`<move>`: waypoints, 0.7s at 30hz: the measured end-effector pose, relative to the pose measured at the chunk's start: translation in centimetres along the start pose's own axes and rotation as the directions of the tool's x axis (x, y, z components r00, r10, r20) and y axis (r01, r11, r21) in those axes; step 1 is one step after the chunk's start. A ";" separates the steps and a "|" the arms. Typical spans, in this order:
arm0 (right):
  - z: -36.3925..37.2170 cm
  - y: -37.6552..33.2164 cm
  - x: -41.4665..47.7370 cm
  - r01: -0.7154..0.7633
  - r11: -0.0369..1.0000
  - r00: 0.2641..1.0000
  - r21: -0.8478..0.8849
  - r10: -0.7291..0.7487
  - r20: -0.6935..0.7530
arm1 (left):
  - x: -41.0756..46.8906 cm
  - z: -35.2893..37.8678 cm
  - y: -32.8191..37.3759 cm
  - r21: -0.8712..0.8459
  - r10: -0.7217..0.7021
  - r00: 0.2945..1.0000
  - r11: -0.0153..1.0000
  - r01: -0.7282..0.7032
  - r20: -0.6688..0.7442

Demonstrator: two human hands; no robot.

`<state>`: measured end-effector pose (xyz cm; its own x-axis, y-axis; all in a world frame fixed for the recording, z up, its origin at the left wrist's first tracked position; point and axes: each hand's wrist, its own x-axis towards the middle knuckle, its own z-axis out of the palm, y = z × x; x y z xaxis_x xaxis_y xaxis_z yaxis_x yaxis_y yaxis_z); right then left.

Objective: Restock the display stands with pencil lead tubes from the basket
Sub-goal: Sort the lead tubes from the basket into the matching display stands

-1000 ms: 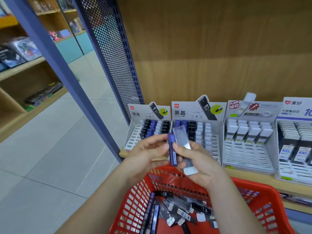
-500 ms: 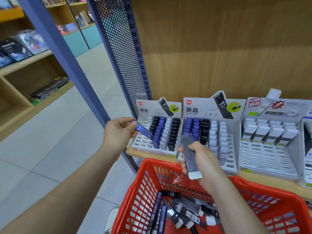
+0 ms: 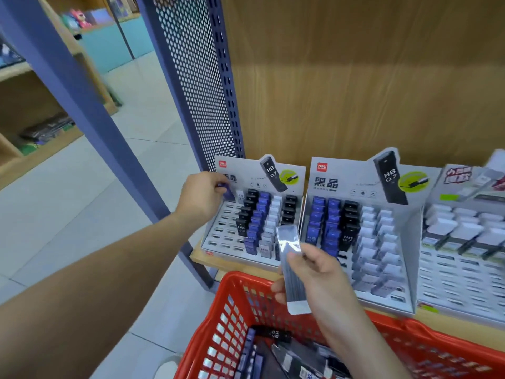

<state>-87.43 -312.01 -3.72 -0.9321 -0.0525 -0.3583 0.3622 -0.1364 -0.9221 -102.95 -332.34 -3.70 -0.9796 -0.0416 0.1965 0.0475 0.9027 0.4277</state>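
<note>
The left hand [image 3: 200,196] is reaching over the left display stand [image 3: 222,237], fingers clamped on a small blue tube [image 3: 228,192] that is mostly hidden, so its axis is unclear. The stand's empty cardboard slots are lying just below the tube, and this hand is the nearer one. The right hand [image 3: 325,277] is gripping a longer, glossy grey translucent tube [image 3: 292,280], nearly upright, above the red plastic lattice basket [image 3: 237,279], where more flat tubes are lying.

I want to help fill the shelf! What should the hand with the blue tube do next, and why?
Probably lower the blue tube into an empty slot of the left display stand: the left hand pinches it just over that stand's bare left columns.
</note>
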 end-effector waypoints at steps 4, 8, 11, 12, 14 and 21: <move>-0.1 -0.6 0.6 0.009 0.999 1.000 0.044 -0.009 -0.006 | 1.0 1.1 -0.3 -0.041 -0.042 0.999 0.998 0.042 0.004; -0.1 -0.5 0.9 0.004 0.992 1.000 0.123 -0.004 0.002 | 1.5 1.5 -0.6 -0.033 0.003 0.998 0.999 0.000 0.070; -0.4 -0.4 1.0 -0.001 0.991 1.000 0.133 -0.001 0.016 | 1.2 1.9 -0.5 -0.019 0.006 0.993 1.000 -0.004 0.119; -0.5 -0.4 1.0 -0.006 0.990 1.000 0.141 0.004 0.015 | 1.2 2.0 -0.5 -0.005 0.014 0.992 1.000 -0.014 0.128; -0.6 -0.3 1.0 -0.020 0.985 1.000 0.173 0.019 0.008 | 1.3 2.1 -0.6 0.001 0.020 0.990 1.000 -0.021 0.138; -1.1 -0.2 0.9 -0.028 0.984 0.999 0.176 0.031 -0.014 | 1.4 2.0 -0.9 -0.195 -0.090 0.996 0.977 0.089 0.006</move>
<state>-88.34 -310.95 -3.97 -0.9203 -0.0430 -0.3889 0.3826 -0.3067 -0.8715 -104.73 -332.35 -5.58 -0.9810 -0.1198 0.1524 -0.0028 0.7947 0.6070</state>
